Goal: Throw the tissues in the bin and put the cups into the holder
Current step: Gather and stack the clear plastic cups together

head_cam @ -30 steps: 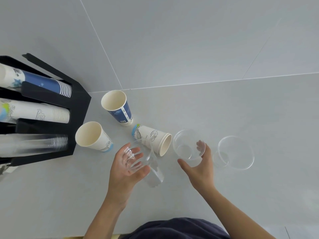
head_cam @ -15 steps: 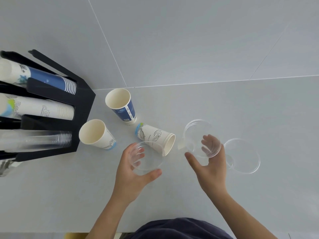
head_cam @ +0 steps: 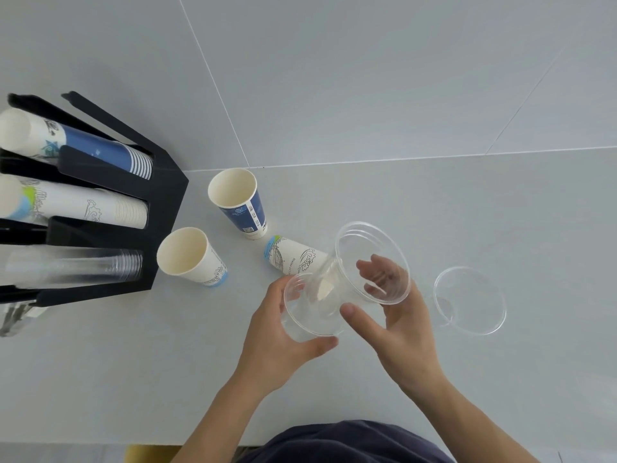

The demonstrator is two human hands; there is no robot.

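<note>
Midway: each hand, left (head_cam: pixel 283 342) and right (head_cam: pixel 397 322), fingers closed on a clear cup; five loose cups not yet in holder (head_cam: pixel 167 208); no tissues visible.

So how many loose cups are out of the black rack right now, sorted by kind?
Clear plastic cups: 3, one in the left hand, one in the right hand, one on the counter
White paper cups: 2, one upright, one lying down
Blue paper cups: 1
Total: 6
</note>
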